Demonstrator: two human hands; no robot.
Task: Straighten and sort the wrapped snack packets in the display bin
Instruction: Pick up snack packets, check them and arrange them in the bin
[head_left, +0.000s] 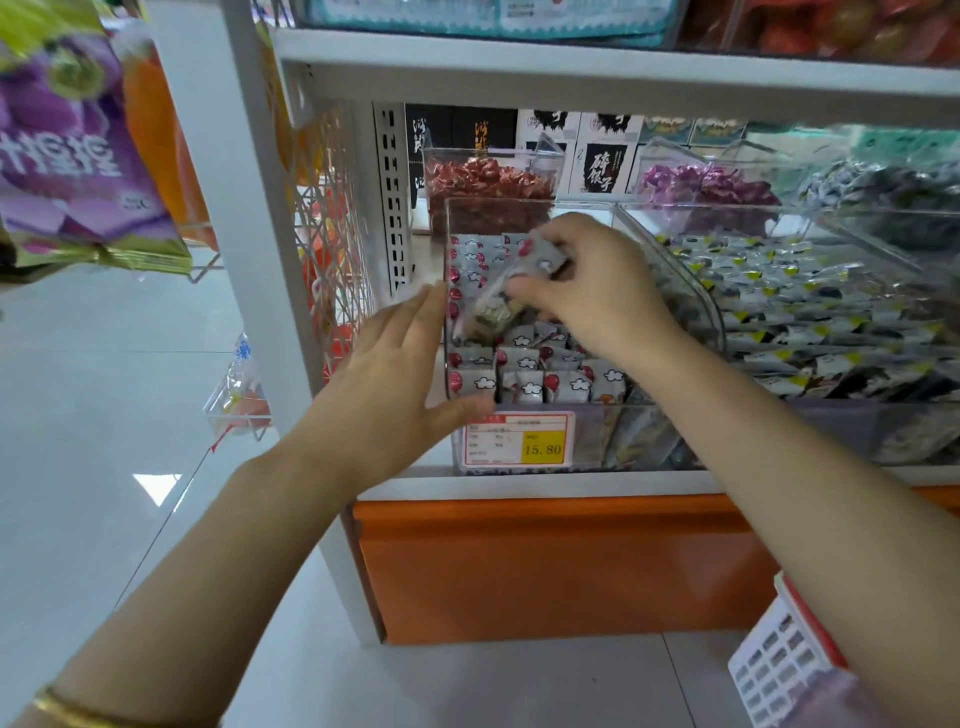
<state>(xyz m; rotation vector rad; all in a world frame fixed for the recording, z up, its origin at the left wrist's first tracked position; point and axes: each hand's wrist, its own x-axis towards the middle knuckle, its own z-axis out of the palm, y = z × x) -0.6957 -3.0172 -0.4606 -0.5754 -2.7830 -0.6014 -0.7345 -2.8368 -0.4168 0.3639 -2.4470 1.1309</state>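
- Display bin (530, 201): clear, set at the left end of the shelf (519, 486); a price label (519, 439) is fixed on its front wall.
- Snack packets (524, 387): grey with a red-and-cloud print, stood in rows along the bin's front edge and left wall.
- Left hand (395, 374): fingers straight and together, laid flat against the bin's outer left wall; thumb at the front left corner.
- Right hand (597, 280): held over the bin's middle, fingers curled; a blurred bunch of packets (498, 301) is pinched.

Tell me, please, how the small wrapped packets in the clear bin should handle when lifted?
Probably light: the right hand holds several packets at once. Their glossy wrappers look slippery, so a bunch may slide apart. Upright rows in the bin seem apt to topple.
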